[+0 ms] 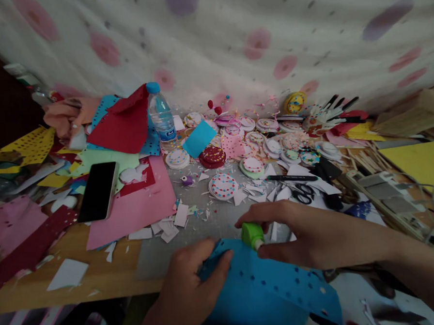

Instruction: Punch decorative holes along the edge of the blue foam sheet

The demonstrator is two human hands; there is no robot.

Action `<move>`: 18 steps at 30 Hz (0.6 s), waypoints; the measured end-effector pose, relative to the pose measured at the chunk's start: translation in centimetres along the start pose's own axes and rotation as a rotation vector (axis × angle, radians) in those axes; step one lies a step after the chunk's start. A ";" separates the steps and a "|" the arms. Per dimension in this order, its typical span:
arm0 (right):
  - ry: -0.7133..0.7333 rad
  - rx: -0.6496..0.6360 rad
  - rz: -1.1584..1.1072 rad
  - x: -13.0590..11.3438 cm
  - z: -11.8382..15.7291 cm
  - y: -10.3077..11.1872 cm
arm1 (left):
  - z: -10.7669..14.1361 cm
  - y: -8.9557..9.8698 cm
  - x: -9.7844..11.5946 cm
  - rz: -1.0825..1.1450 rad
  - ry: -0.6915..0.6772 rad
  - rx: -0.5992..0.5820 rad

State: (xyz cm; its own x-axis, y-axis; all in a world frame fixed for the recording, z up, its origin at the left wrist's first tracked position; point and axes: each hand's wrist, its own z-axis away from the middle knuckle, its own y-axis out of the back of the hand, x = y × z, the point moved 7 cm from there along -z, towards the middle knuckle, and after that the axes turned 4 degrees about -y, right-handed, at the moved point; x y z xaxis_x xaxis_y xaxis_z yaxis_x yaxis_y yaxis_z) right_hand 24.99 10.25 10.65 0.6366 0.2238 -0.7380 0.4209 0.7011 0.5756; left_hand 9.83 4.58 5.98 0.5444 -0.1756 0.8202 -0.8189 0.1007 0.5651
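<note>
Blue sheet (253, 296) in the head view lies at the bottom centre of the frame, reaching towards the lower right, with rows of small holes along its upper part. The left hand (194, 285), at the lower centre-left, pinches its upper left corner narrowly between thumb and forefinger. The right hand (304, 230), right of centre, has its fingers curled over a green punch (252, 234) at the sheet's upper edge, thumb beneath and forefinger above; whether the punch is pressed down cannot be told. The sheet looks like thin card or foam: light, bendable rather than stiff, not very slippery, apt to crease or tear where the holes run close together. Its unpunched lower part seems the sounder place to take hold, with a flat, gentle pinch; the punch looks small and hard, best held by its sides. Above the hands, a grey mat (215, 223) carries a dotted white disc (222, 186), a small purple object (186, 180) and scattered paper scraps (181, 215). Black-handled scissors (303, 194) and a black pen (292, 178) lie right of centre. At the left, a phone (99, 192) rests by a pink sheet (139, 210), and a clear bottle (163, 118) with a blue cap stands upright in the upper centre-left.
</note>
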 end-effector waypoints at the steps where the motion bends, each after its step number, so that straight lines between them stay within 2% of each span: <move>1: 0.003 -0.007 -0.002 0.0 -0.2 0.0 | -0.1 0.0 -0.1 0.011 0.011 -0.005; 5: -0.008 -0.040 -0.029 0.1 -0.9 -0.4 | -0.3 0.2 -0.4 0.064 0.048 0.004; 10: -0.001 -0.135 -0.151 0.2 -2.2 -1.8 | -0.1 0.1 -1.5 0.176 0.147 0.070; 14: -0.018 -0.125 -0.237 0.7 -2.8 -2.3 | 0.2 -0.1 -2.4 0.224 0.192 0.133; 18: -0.013 -0.110 -0.198 1.0 -2.6 -2.5 | 0.2 -0.4 -2.6 0.230 0.164 0.140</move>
State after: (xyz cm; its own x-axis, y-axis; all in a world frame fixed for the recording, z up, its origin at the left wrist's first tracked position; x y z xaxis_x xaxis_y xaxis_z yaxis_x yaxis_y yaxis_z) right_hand 22.90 10.50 7.57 0.5572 0.0658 -0.8278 0.4660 0.8003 0.3773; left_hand 8.75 4.77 3.62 0.3544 -0.0029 0.9351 -0.9349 -0.0187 0.3543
